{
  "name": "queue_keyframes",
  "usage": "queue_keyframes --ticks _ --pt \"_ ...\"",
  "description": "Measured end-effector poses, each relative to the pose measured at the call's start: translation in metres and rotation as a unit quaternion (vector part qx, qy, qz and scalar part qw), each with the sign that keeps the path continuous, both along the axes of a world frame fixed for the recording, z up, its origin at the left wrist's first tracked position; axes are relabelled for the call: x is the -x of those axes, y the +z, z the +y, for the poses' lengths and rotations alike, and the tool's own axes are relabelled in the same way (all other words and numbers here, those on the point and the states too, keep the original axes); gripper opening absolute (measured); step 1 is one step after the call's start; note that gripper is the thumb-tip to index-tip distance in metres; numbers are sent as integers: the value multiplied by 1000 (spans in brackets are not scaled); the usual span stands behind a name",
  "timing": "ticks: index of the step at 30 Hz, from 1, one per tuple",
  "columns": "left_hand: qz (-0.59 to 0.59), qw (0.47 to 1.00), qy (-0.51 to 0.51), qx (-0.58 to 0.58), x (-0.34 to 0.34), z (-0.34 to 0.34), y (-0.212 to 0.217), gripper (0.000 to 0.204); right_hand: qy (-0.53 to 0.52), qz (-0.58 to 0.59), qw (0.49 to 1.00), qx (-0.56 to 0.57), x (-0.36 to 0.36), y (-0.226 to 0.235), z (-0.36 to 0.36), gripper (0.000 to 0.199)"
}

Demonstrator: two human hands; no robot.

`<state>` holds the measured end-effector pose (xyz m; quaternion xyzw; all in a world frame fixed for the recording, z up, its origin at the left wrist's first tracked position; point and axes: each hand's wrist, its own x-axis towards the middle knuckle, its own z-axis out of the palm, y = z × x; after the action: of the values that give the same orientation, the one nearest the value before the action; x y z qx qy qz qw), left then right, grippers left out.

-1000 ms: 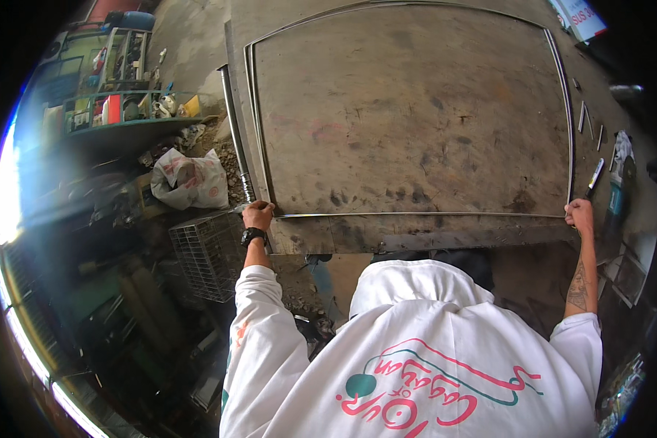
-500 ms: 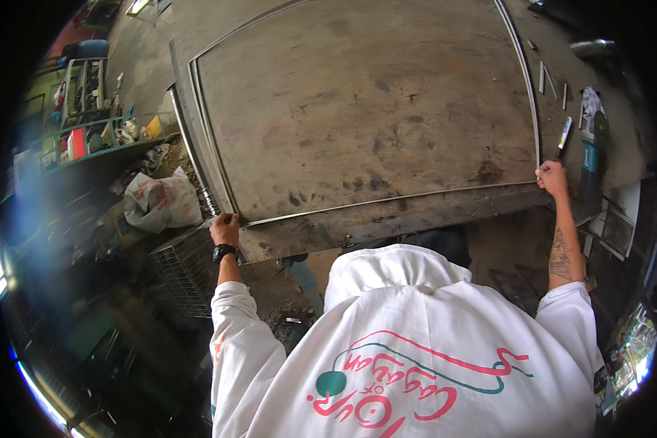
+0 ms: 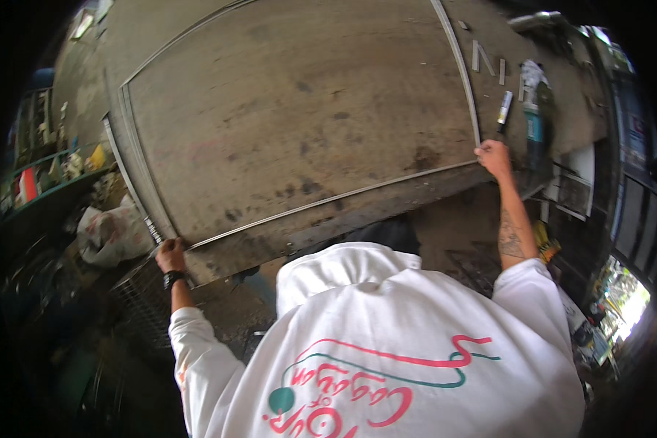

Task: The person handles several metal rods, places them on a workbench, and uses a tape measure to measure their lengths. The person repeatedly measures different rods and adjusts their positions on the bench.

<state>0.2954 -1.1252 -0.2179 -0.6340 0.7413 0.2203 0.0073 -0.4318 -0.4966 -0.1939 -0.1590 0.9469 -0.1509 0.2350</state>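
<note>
Both hands grip the thin grey rectangular metal frame (image 3: 328,198) on the stained table (image 3: 299,117): left hand (image 3: 170,255) and right hand (image 3: 493,156) fingers closed on its near corners. It looks best handled level, with even pull at both corners.

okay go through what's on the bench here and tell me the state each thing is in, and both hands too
metal frame: flat on the workbench, hands at its two near corners
left hand: gripping the near-left corner
right hand: gripping the near-right corner
workbench: stained, worn
marker: lying loose beside the frame
</note>
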Motion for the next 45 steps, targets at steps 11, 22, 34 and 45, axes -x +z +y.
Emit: queue_keyframes --ticks 11,22,34,45 --pt "-74 997 -22 -22 21 -5 12 26 -93 -101 990 18 3 15 -10 14" --pt "-66 997 -38 -15 17 -6 9 27 -66 -93 993 -26 8 13 -15 14" --pt "-85 996 -7 -7 21 -9 10 27 -85 -87 992 -18 8 10 -11 8" --pt "-123 988 78 57 46 48 28 21 14 62 988 -143 -14 22 -18 16"
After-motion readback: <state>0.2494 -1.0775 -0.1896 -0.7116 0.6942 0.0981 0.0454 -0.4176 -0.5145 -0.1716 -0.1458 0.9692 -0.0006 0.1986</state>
